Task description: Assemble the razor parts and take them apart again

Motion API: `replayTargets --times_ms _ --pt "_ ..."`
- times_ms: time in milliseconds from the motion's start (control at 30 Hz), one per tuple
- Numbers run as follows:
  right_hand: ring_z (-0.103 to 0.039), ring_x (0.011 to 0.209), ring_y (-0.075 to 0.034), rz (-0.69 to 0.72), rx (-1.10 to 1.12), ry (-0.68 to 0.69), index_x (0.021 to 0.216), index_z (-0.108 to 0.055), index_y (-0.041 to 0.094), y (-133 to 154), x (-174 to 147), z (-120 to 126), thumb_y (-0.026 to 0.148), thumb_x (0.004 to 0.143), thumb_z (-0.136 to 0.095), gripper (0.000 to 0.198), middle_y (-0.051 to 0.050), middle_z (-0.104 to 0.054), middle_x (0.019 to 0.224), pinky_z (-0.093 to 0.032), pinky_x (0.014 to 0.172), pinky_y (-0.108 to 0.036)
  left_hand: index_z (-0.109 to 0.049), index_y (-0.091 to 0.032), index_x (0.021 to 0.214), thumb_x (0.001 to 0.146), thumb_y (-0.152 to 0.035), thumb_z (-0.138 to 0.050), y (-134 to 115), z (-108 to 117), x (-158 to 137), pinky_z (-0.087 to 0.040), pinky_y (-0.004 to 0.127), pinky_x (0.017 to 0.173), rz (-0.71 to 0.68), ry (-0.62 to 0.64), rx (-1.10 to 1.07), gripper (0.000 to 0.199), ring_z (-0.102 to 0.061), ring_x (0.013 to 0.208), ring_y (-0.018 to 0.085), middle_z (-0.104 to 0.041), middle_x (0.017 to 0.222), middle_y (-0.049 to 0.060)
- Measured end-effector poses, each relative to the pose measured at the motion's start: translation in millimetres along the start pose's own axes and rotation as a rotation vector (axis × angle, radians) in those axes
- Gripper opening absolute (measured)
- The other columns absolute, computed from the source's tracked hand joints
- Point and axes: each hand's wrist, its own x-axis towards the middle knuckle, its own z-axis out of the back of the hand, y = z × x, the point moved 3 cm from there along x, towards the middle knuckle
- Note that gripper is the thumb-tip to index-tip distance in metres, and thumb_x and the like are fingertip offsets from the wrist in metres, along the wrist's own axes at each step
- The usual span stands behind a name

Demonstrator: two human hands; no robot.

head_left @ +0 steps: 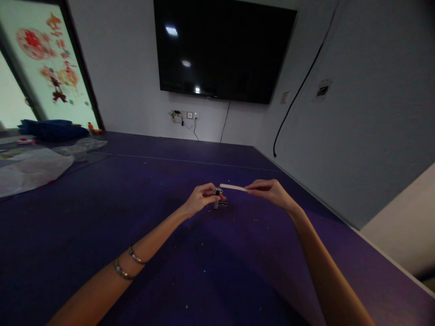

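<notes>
My left hand (200,199) is closed on a small dark upright piece with a silvery top (217,192); its exact kind is too small to make out. From the right, my right hand (271,193) pinches one end of a thin, pale, slightly bent stick (233,187). The stick's free end points left and lies right at the silvery top; whether they touch, I cannot tell. Just behind and below the fingers of my left hand, a small dark-and-silver item (223,203) shows, partly hidden.
A purple-blue floor (152,226) with scattered white specks lies under my hands. Clear plastic sheeting (37,167) and a dark blue bundle (52,130) are at the left. A large television (224,50) hangs on the far wall, and a black cable (299,95) dangles at the right.
</notes>
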Motion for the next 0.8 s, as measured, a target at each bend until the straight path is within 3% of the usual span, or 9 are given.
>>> replayTargets --times_ms 167,300,467,667,800 --pt "-0.056 0.066 -0.014 -0.022 0.013 0.018 0.086 -0.073 0.021 -4 1 -1 0.037 0.070 -0.066 0.024 -0.005 -0.066 0.082 -0.043 0.060 -0.026 -0.055 -0.012 0.079 0.070 -0.019 -0.067 -1 -1 0 -0.050 0.030 0.070 0.008 -0.008 -0.027 0.018 -0.065 0.084 0.020 -0.069 0.084 0.009" --pt "-0.054 0.060 -0.012 -0.140 -0.017 -0.098 0.086 -0.073 0.018 -19 2 1 0.038 0.067 -0.067 0.028 -0.005 -0.067 0.076 -0.041 0.056 -0.026 -0.052 -0.012 0.078 0.069 -0.022 -0.068 4 -1 1 -0.050 0.029 0.064 0.062 -0.032 -0.041 0.020 -0.065 0.069 0.017 -0.068 0.079 0.008" --pt "-0.046 0.049 -0.009 -0.268 0.015 -0.274 0.095 -0.071 0.014 -36 6 -1 0.041 0.068 -0.064 0.039 -0.003 -0.063 0.061 -0.034 0.047 -0.023 -0.051 -0.014 0.078 0.070 -0.028 -0.064 19 7 1 -0.045 0.021 0.048 0.096 -0.233 0.006 0.020 -0.052 0.045 0.007 -0.057 0.060 -0.002" --pt "-0.046 0.052 -0.008 -0.287 0.182 -0.370 0.104 -0.067 0.015 -41 13 -10 0.038 0.068 -0.064 0.043 -0.006 -0.067 0.076 -0.030 0.042 -0.020 -0.052 -0.016 0.080 0.069 -0.035 -0.062 32 12 0 -0.027 0.015 0.033 0.172 -0.381 0.028 0.024 -0.040 0.039 0.004 -0.048 0.055 -0.006" --pt "-0.046 0.053 -0.008 -0.295 0.343 -0.394 0.109 -0.064 0.015 -34 17 -22 0.032 0.068 -0.064 0.044 -0.005 -0.067 0.076 -0.031 0.042 -0.018 -0.059 -0.014 0.085 0.075 -0.041 -0.053 36 15 1 -0.026 0.016 0.034 0.189 -0.367 -0.003 0.029 -0.039 0.040 0.005 -0.051 0.057 -0.003"
